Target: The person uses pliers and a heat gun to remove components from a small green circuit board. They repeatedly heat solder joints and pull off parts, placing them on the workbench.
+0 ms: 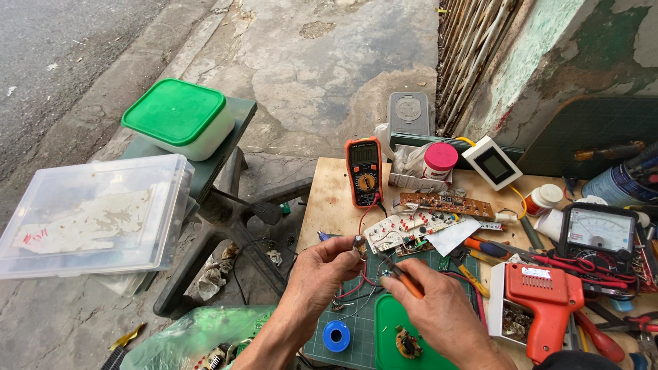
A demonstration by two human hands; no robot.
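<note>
While the left hand (327, 264) pinches a small part (359, 242) steady, the right hand (430, 301) grips an orange-handled tool (404, 279). Its tip meets the part above the green mat (356, 322)

Both forearms enter from the bottom edge bare, with no sleeve, cuff, glove or watch showing on either. The left hand (322, 270) is lean and veined, its knuckles creased and its short nails plain, and no ring shows on its fingers. The right hand (439, 312) looks the same: bare, sinewy across the back, with prominent tendons, wrinkled joints and unadorned fingers.
</note>
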